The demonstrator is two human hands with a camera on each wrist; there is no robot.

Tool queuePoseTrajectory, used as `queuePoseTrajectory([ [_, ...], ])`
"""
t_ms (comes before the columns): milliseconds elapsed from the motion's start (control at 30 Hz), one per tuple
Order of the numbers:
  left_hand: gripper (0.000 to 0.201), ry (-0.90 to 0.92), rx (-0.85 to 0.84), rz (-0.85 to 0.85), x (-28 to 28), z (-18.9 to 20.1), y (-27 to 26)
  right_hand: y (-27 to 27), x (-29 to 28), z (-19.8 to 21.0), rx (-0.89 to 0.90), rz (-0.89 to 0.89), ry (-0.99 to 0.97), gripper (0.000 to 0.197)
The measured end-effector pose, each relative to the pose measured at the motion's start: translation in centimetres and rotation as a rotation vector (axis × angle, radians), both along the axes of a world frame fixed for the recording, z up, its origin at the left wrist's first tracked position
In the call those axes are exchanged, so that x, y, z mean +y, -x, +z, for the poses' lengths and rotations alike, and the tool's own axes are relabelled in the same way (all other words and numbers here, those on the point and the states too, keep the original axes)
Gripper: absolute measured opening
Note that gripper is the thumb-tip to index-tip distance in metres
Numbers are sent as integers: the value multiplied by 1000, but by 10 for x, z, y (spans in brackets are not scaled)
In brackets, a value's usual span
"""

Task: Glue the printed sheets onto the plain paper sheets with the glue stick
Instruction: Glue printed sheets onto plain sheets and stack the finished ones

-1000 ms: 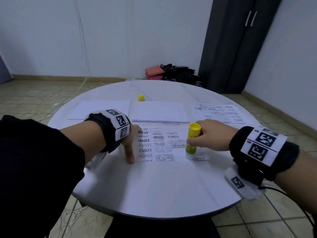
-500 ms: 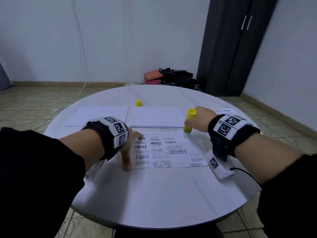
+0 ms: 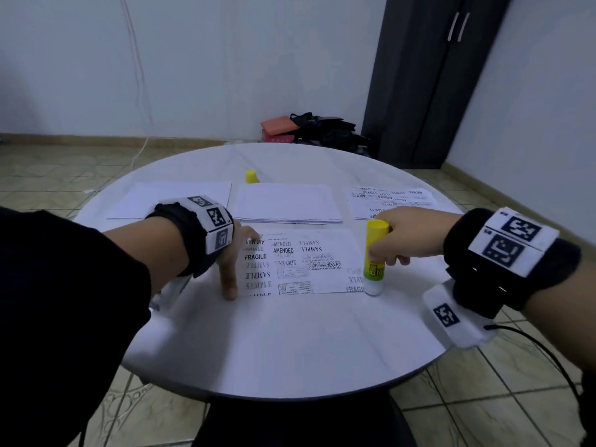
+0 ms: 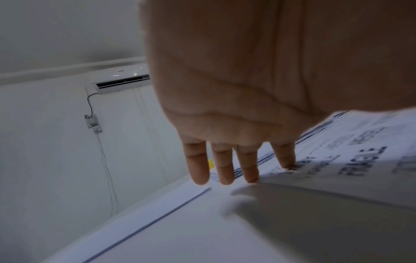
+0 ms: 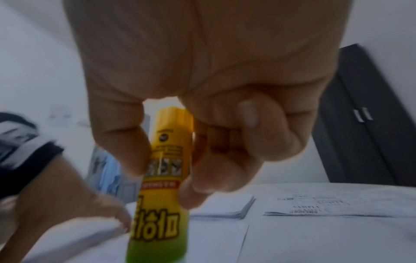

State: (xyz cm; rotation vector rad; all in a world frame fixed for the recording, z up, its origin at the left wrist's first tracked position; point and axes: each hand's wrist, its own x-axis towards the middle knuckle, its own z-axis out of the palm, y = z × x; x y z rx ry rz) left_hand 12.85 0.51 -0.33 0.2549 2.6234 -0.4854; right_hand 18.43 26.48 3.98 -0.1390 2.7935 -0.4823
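Back at the printed sheet's (image 3: 300, 262) near-right corner, glue stick (image 3: 374, 256) on round white table (image 3: 290, 343).

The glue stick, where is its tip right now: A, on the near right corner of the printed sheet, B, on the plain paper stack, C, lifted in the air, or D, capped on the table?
A: the right hand holds the glue stick upright, tip down on the printed sheet at its near right corner.
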Motion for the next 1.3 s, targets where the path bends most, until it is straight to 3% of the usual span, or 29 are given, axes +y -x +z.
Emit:
queuePoseTrajectory([
  [200, 129, 38, 15, -15, 0, 1, -5, 24, 19, -4, 201, -227, 220, 13],
  [333, 131, 12, 35, 0, -3, -1, -7, 38, 17, -19, 164, -346, 276, 5],
  [467, 135, -24, 32, 16, -7, -2, -7, 44, 13, -25, 185, -388, 315, 15],
  [600, 142, -56, 43, 21, -10, -5, -7, 51, 12, -23, 155, -459, 218, 10],
  [800, 149, -70, 23, 81, -12, -6, -5, 49, 7, -26, 59, -541, 135, 23],
  [1000, 155, -83, -4, 173, -13, -5, -7, 40, 7, -30, -49, -537, 39, 19],
  [1200, 151, -130, -47, 189, -20, -12, -6, 18, -21, -20, -129, -363, -172, 23],
  [1300, 145, -292, -124, 194, -32, -7, -1, 16, -49, -8, -90, -237, -214, 31],
])
